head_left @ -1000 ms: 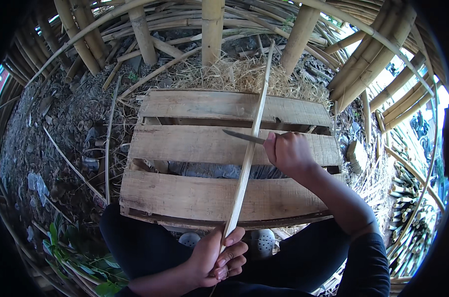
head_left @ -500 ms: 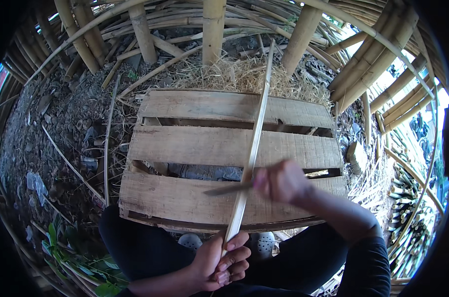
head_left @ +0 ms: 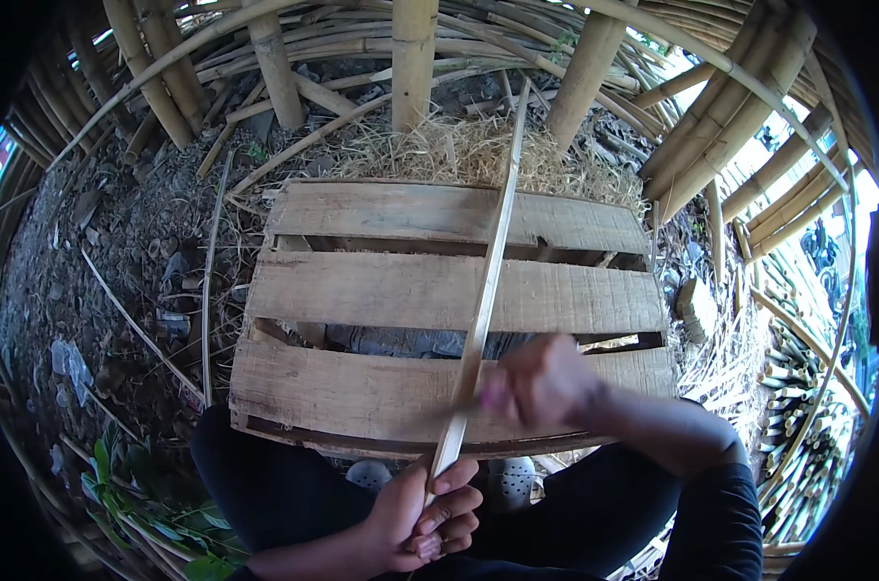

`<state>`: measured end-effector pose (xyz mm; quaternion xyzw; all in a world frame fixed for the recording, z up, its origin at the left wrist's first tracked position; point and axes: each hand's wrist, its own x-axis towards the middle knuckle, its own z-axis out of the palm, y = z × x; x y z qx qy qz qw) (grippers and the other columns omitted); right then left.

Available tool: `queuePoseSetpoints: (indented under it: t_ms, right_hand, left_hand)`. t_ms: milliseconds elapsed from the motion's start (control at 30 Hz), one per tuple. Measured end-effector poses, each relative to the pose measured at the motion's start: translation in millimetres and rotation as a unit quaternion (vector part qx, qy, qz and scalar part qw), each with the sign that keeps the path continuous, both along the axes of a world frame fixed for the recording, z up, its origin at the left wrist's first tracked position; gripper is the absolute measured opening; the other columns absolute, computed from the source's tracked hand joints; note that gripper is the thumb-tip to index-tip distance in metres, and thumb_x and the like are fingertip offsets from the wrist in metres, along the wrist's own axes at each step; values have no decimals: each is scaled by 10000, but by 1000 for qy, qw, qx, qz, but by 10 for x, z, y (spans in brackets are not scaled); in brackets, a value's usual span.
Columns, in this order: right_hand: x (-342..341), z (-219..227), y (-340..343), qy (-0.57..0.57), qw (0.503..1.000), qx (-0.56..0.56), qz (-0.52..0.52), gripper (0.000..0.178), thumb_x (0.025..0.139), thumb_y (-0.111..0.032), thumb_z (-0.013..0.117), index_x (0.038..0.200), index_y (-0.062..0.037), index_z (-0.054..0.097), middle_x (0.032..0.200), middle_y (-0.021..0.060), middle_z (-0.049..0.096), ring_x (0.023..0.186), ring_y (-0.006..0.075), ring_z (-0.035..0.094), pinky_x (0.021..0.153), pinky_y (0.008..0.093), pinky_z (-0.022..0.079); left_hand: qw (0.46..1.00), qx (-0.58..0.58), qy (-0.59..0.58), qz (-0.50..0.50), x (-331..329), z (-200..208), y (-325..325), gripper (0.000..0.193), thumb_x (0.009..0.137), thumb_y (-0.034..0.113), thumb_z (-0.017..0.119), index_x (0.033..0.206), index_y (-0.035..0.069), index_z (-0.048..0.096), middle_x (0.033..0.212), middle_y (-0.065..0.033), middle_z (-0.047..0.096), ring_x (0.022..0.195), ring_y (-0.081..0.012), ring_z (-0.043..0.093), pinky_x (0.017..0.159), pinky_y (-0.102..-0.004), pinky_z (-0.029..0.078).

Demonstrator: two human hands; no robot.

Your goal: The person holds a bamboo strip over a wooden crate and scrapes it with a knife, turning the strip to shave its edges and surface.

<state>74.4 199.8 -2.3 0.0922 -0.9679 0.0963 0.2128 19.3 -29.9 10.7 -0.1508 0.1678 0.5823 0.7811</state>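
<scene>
A long, pale bamboo strip (head_left: 493, 271) slants across the slatted wooden crate (head_left: 352, 382), its far end reaching over the straw pile. Near my lap, my left hand (head_left: 430, 513) is closed round the strip's near end. My right hand (head_left: 541, 382) grips a knife (head_left: 439, 418) by its handle, fingers wrapped round it. The blade is smeared by motion and points left, lying across the strip a short way above my left hand. Whether the blade's edge touches the strip cannot be made out.
Straw-like shavings (head_left: 439, 150) lie behind the crate among upright bamboo posts (head_left: 413, 68). Thin strips (head_left: 210, 281) rest on the littered ground at left, with green leaves (head_left: 158, 513) below. Cut bamboo poles (head_left: 798, 436) are stacked at right. My shoes (head_left: 510, 481) are under the crate's near edge.
My right hand and the knife have come down along the strip, nearer to my left hand. My left hand keeps its hold on the strip.
</scene>
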Motion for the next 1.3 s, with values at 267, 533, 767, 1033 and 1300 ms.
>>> queuePoseSetpoints:
  t_ms: [267,533,767,1033,1300]
  right_hand:
    - [-3,22,-36,-26,999,23,0,353,883,-162,541,539,-107,482,407,30,467,307,192,452,309,367,376]
    - [8,31,-41,-21,1000,8,17,328,870,-136,566,551,-114,491,421,17,469,301,173,423,295,333,358]
    - [19,57,-120,-17,995,102,6,332,874,-109,548,553,-99,461,426,14,452,317,177,447,306,346,372]
    - [-3,98,-103,-94,993,25,-60,305,862,-127,520,560,-93,487,480,58,507,394,233,506,394,367,415]
    - [-45,7,115,-180,972,109,-102,169,834,-134,652,865,-14,536,726,155,656,519,246,601,449,329,475]
  left_hand:
    - [1000,-21,13,2,-30,-12,-7,405,1014,319,243,651,181,357,416,45,249,286,-80,191,293,-225,192]
    - [1000,-20,12,5,9,-12,-5,378,1001,281,272,645,180,350,419,40,250,285,-82,201,294,-225,190]
    - [1000,-10,-13,9,-85,-43,-4,380,1000,274,276,639,183,354,413,40,247,284,-85,206,291,-231,196]
    - [1000,-7,7,5,-101,-61,-9,403,1012,304,251,641,182,348,412,44,256,282,-78,208,289,-225,206]
    - [1000,-6,3,10,-95,-134,23,433,1020,364,281,642,184,389,391,51,296,265,-76,259,301,-214,220]
